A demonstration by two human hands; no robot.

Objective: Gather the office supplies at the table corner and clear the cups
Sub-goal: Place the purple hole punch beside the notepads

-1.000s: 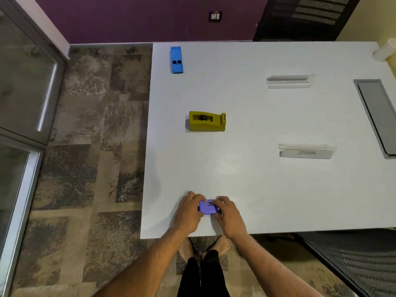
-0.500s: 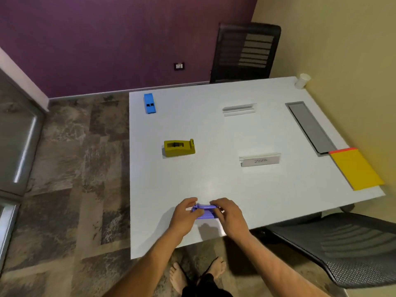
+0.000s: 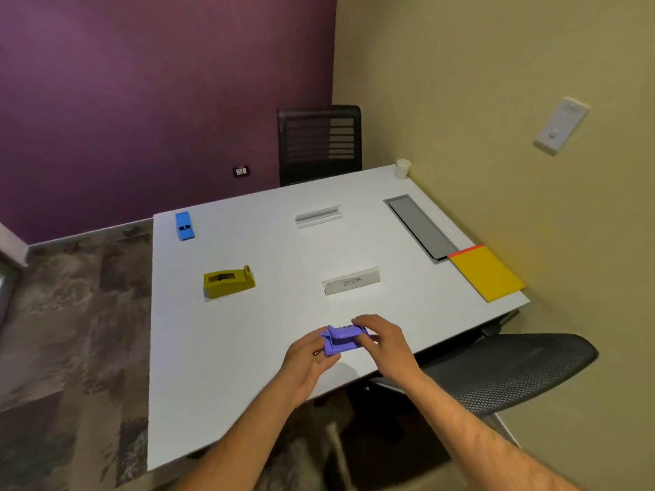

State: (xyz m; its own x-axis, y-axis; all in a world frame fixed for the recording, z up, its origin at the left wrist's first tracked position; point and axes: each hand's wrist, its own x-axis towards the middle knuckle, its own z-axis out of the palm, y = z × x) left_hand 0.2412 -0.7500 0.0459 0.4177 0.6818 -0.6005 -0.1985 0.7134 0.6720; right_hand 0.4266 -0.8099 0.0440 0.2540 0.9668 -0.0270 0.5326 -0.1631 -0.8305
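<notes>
A small purple stapler-like item [image 3: 342,339] is lifted just above the white table [image 3: 269,313], near its front edge. My left hand [image 3: 309,360] grips its left end and my right hand [image 3: 384,343] grips its right end. A yellow tape dispenser [image 3: 228,282] sits left of centre. A blue stapler-like item [image 3: 184,225] lies at the far left corner. A yellow pad with a red edge [image 3: 486,272] lies at the right edge. A white paper cup [image 3: 403,168] stands at the far right corner.
Two white name-card holders [image 3: 351,281] [image 3: 318,216] stand mid-table. A grey cable hatch [image 3: 420,227] is set into the right side. A black chair [image 3: 319,143] stands behind the table and a mesh chair [image 3: 510,370] at the near right. A yellow wall borders the right.
The view has swung up and to the right, bringing the cup, pad and right wall into sight. Both hands have raised the purple item off the table.
</notes>
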